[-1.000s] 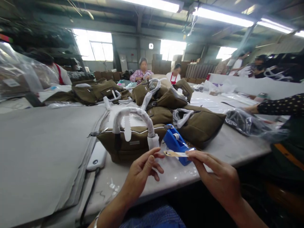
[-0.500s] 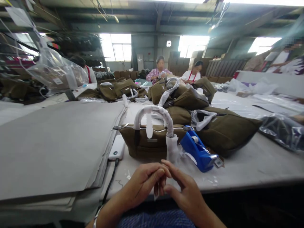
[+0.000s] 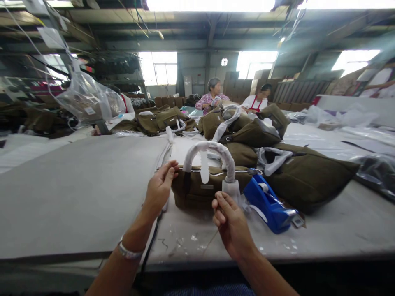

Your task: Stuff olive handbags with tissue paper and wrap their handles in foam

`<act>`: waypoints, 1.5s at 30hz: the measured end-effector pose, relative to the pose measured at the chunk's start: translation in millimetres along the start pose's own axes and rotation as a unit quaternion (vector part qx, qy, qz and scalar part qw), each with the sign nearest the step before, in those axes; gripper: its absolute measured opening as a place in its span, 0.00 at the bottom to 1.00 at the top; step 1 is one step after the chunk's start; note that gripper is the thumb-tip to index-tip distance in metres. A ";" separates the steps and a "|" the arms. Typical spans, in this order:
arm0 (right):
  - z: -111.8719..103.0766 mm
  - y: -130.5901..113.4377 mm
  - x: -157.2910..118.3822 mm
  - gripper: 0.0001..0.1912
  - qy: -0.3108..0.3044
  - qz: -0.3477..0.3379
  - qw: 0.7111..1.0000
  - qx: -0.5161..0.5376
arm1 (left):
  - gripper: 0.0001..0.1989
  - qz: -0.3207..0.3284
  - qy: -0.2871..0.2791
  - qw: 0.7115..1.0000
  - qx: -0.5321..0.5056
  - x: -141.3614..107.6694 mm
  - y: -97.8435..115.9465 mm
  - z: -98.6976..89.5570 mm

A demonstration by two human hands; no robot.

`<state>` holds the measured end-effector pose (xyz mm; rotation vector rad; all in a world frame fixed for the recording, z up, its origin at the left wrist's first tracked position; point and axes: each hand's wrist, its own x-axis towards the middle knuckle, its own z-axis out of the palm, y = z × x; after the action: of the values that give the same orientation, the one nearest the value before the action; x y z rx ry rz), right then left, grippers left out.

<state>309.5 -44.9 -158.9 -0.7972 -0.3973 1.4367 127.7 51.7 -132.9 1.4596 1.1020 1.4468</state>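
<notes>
An olive-brown handbag point(image 3: 197, 197) stands upright on the table, its arched handle point(image 3: 210, 146) wrapped in white padding. At the bag's left top corner is my left hand point(image 3: 159, 187), with thumb and fingers closed on the zipper end. My right hand point(image 3: 230, 222) is in front of the bag's lower right, below the white wrap point(image 3: 231, 189) at the handle's base. Its fingers are curled and the thumb presses against them; whatever they may hold is too small to make out. A thin thread-like line runs below that hand. Just right of the bag sits a blue tape dispenser point(image 3: 270, 205).
Large grey sheets point(image 3: 77, 189) cover the table's left side. More olive bags with wrapped handles point(image 3: 308, 176) lie to the right and behind. Clear plastic bags point(image 3: 89, 94) hang at the left. Co-workers point(image 3: 212, 98) are across the table. A black cable point(image 3: 151, 242) runs over the front edge.
My hands were together in front of the bag and have parted. The left moved forward and left to the bag's corner; the right moved forward to its lower right. The view shifted slightly.
</notes>
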 end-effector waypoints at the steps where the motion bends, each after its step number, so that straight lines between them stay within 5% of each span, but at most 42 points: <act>1: 7.2 1.9 5.3 0.22 0.004 0.005 1.000 0.018 | 0.26 -0.005 -0.029 1.000 0.008 6.1 -1.5 1.6; 8: 26.7 4.3 43.4 0.20 0.038 -0.038 0.998 -0.010 | 0.18 -0.014 -0.206 0.970 0.125 8.3 20.4 7.2; 15: 21.9 -5.8 58.6 0.27 -0.094 -0.031 0.968 -0.229 | 0.22 0.172 -0.324 0.903 0.225 22.5 35.3 6.6; 19: 17.5 -15.5 61.4 0.24 -0.134 -0.096 0.935 -0.313 | 0.23 0.193 -0.355 0.857 0.321 27.3 38.6 5.6; 23: 11.2 -26.4 57.2 0.19 -0.148 -0.127 0.902 -0.385 | 0.13 0.229 -0.267 0.834 0.425 19.4 41.7 -3.4; 28: -3.7 -31.4 44.6 0.19 -0.184 -0.131 0.870 -0.438 | 0.13 0.249 -0.126 0.830 0.483 5.7 40.6 -27.4; 34: -16.8 -28.1 34.4 0.13 -0.147 -0.196 0.820 -0.518 | 0.14 0.233 -0.073 0.875 0.418 -8.1 37.1 -42.4; 40: -25.8 -19.3 37.0 0.13 -0.084 -0.222 0.818 -0.523 | 0.11 0.175 0.009 0.917 0.359 -20.9 39.1 -45.9; 45: -23.4 -14.5 38.7 0.12 -0.060 -0.288 0.796 -0.530 | 0.06 0.103 0.017 0.967 0.231 -26.1 40.2 -42.9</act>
<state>340.9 -12.3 -173.4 -1.3068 -1.4858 0.5838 87.5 12.5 -101.2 1.9281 1.4097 1.4152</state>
